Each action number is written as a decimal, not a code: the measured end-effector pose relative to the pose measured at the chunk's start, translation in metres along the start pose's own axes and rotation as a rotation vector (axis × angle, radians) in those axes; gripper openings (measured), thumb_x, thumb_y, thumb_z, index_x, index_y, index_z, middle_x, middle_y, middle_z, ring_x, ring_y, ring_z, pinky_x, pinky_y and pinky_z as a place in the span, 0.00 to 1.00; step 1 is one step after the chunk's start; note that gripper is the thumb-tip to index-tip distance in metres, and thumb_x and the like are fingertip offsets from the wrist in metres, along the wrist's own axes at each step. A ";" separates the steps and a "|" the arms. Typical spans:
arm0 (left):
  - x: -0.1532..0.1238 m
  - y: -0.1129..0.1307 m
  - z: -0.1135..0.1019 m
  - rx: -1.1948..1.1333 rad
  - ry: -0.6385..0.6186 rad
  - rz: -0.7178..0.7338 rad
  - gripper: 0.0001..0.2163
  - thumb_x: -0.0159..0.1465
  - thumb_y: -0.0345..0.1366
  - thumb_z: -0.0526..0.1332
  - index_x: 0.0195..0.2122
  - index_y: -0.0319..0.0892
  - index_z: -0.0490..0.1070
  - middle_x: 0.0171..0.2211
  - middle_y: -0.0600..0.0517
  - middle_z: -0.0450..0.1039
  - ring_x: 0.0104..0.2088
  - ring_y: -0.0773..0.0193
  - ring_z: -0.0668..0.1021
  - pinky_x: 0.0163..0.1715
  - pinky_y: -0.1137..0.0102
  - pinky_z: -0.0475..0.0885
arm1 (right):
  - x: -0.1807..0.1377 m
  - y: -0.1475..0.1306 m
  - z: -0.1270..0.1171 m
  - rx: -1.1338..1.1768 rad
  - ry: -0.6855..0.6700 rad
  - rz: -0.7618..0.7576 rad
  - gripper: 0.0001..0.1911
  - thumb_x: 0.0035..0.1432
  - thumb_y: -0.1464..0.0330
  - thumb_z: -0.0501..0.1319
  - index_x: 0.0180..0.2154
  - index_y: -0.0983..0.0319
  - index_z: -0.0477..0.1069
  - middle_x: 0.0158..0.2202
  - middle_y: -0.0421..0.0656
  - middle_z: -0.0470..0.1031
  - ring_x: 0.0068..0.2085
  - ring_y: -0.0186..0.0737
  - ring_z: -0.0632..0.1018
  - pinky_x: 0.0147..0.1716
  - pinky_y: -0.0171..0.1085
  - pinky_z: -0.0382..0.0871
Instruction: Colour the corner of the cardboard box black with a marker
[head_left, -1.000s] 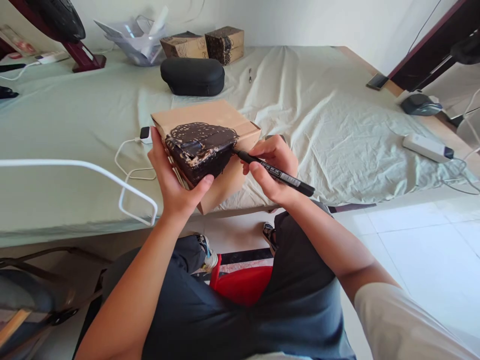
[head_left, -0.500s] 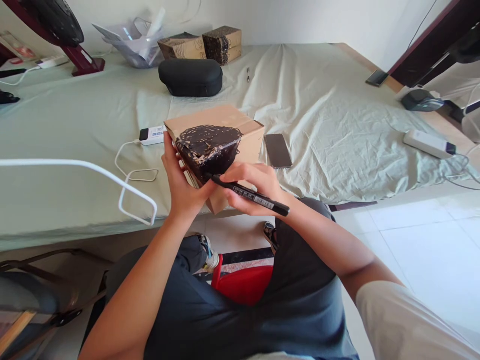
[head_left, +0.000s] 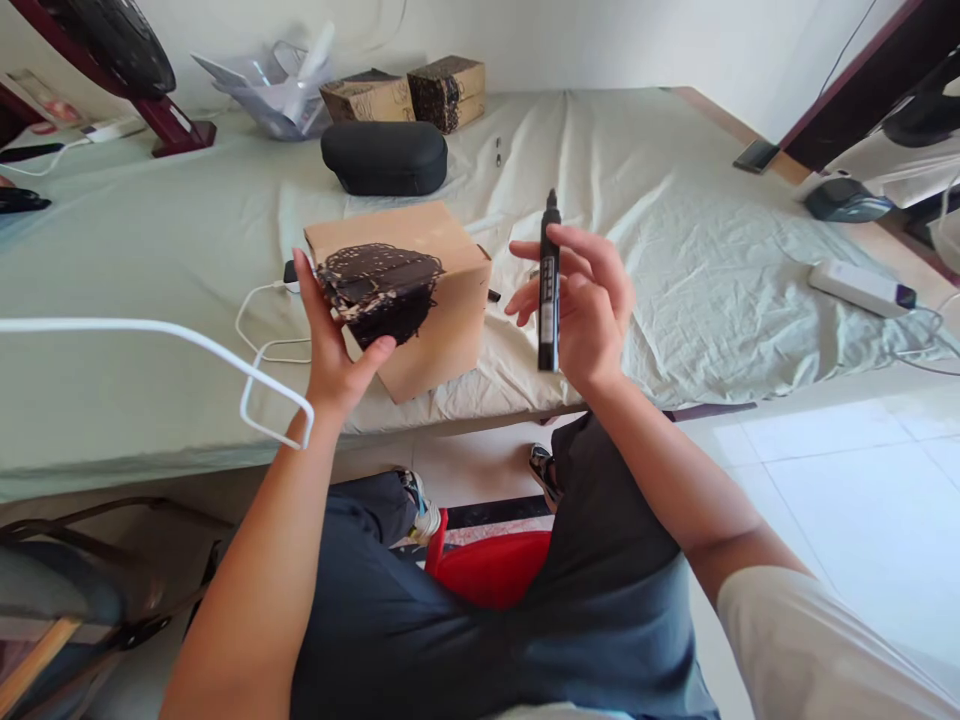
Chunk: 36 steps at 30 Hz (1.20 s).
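Note:
A brown cardboard box (head_left: 450,320) rests near the front edge of the covered table, turned corner-on. Dense black scribble (head_left: 390,280) covers one of its corners, with small bare flecks showing through. My left hand (head_left: 334,360) grips the box's left side, thumb on the near face and fingers along the far side. Clear of the box on the right, my right hand (head_left: 596,310) holds a black marker (head_left: 550,290) upright, its tip pointing up. A small dark object (head_left: 493,295) lies between the box and this hand. The phone there is almost wholly hidden by my right hand.
Behind the box sit a black hard case (head_left: 384,158) and two scribbled cardboard boxes (head_left: 446,92). A clear plastic basket (head_left: 281,110) and a fan (head_left: 169,125) stand at back left. A white cable (head_left: 157,328) crosses the left side. A white device (head_left: 862,288) lies far right.
My right hand has lifted the marker off the box's blackened corner, moved right and turned it tip up. The box has shifted left and turned slightly with my left hand.

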<state>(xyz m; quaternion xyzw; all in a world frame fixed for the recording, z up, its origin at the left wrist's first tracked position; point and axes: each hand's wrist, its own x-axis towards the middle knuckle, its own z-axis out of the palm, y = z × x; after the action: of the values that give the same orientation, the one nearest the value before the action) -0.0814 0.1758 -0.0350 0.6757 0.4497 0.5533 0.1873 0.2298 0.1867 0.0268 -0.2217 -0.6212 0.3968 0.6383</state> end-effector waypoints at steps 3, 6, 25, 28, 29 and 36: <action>0.007 -0.013 -0.012 -0.066 -0.007 0.106 0.65 0.56 0.68 0.75 0.82 0.46 0.37 0.84 0.41 0.39 0.83 0.40 0.51 0.84 0.49 0.44 | 0.017 0.021 -0.013 -0.142 -0.024 0.228 0.18 0.70 0.53 0.66 0.55 0.52 0.70 0.43 0.37 0.83 0.28 0.32 0.81 0.29 0.34 0.77; 0.010 -0.022 -0.014 -0.093 0.045 0.071 0.61 0.56 0.69 0.72 0.81 0.48 0.43 0.81 0.44 0.52 0.80 0.40 0.59 0.83 0.48 0.49 | 0.025 0.049 -0.024 -0.449 -0.142 0.423 0.22 0.66 0.67 0.66 0.59 0.56 0.68 0.38 0.36 0.83 0.24 0.32 0.79 0.26 0.32 0.73; 0.016 -0.028 -0.009 -0.097 0.080 0.044 0.65 0.53 0.73 0.71 0.79 0.42 0.41 0.80 0.40 0.51 0.81 0.39 0.56 0.83 0.49 0.49 | 0.032 0.125 -0.012 -1.285 -0.450 0.643 0.22 0.72 0.74 0.56 0.62 0.63 0.79 0.66 0.56 0.77 0.64 0.58 0.77 0.58 0.48 0.76; 0.017 -0.029 -0.009 -0.089 0.078 0.020 0.70 0.49 0.77 0.71 0.80 0.43 0.36 0.81 0.38 0.49 0.82 0.39 0.52 0.83 0.49 0.49 | 0.032 0.134 -0.004 -1.295 -0.448 0.584 0.23 0.75 0.67 0.58 0.66 0.64 0.74 0.67 0.57 0.74 0.67 0.59 0.73 0.62 0.49 0.72; 0.017 -0.030 -0.008 -0.089 0.075 0.014 0.72 0.48 0.78 0.70 0.80 0.44 0.35 0.81 0.38 0.49 0.82 0.39 0.52 0.83 0.49 0.50 | 0.032 0.137 -0.002 -1.301 -0.443 0.572 0.23 0.75 0.64 0.59 0.66 0.64 0.73 0.67 0.58 0.73 0.67 0.60 0.72 0.62 0.49 0.71; 0.014 -0.034 -0.005 -0.089 0.058 0.038 0.68 0.53 0.75 0.71 0.82 0.45 0.35 0.82 0.39 0.48 0.82 0.39 0.55 0.82 0.47 0.51 | 0.029 0.153 0.005 -1.334 -0.427 0.540 0.21 0.80 0.64 0.53 0.63 0.68 0.73 0.67 0.62 0.71 0.66 0.57 0.71 0.64 0.49 0.65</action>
<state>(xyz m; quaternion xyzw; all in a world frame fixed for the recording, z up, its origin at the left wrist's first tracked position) -0.1001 0.2039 -0.0506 0.6586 0.4171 0.5956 0.1937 0.1867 0.2980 -0.0733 -0.6246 -0.7642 0.1131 0.1146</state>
